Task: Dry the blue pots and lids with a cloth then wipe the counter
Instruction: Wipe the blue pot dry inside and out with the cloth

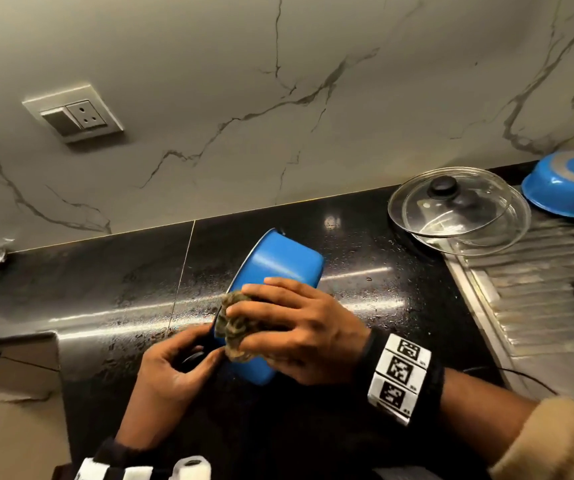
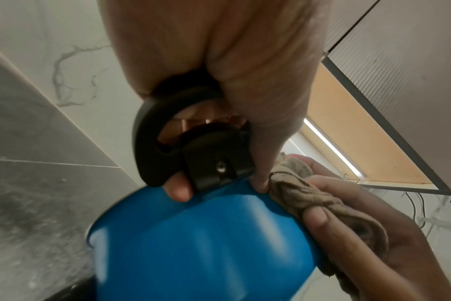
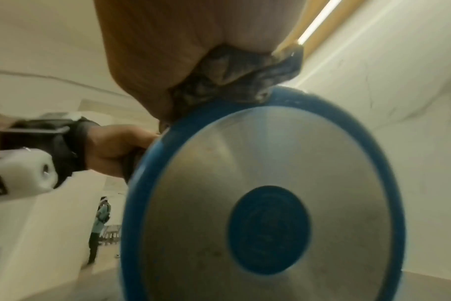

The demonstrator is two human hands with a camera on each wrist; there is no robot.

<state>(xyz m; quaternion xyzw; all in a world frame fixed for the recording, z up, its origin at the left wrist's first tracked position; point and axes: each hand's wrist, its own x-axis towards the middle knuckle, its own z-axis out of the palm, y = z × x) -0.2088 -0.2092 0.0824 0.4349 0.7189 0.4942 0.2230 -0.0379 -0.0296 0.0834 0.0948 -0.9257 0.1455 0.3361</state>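
Pot: a round blue-enamelled metal pot [image 1: 280,261] is being held tilted on its side above the glossy black stone worktop [image 1: 105,292], near the front edge; whether it touches the surface cannot be told.
Left hand: the left hand [image 1: 171,368] is curling its fingers through the pot's black plastic loop handle [image 2: 165,140], thumb tip lying against the blue wall.
Right hand: the right hand [image 1: 299,327] is closing on a crumpled brownish cloth [image 1: 235,327] and pressing it against the pot's side wall next to the handle.
Left wrist view only: it is showing the handle's bracket and its single metal screw [image 2: 221,167], hidden in the head view.
Right wrist view only: it is showing the pot's base, a silver metal disc with a blue centre circle [image 3: 268,230]; any embossed marking there is too blurred to read.
Head view only: two clear glass lids with a black knob [image 1: 452,209] are lying overlapped at the worktop's right, beside a ribbed steel draining board [image 1: 538,289] carrying a second blue pot, upside down [image 1: 566,185].
Writing: the wristbands are carrying black-and-white square code markers [image 1: 400,372]; no words are readable.
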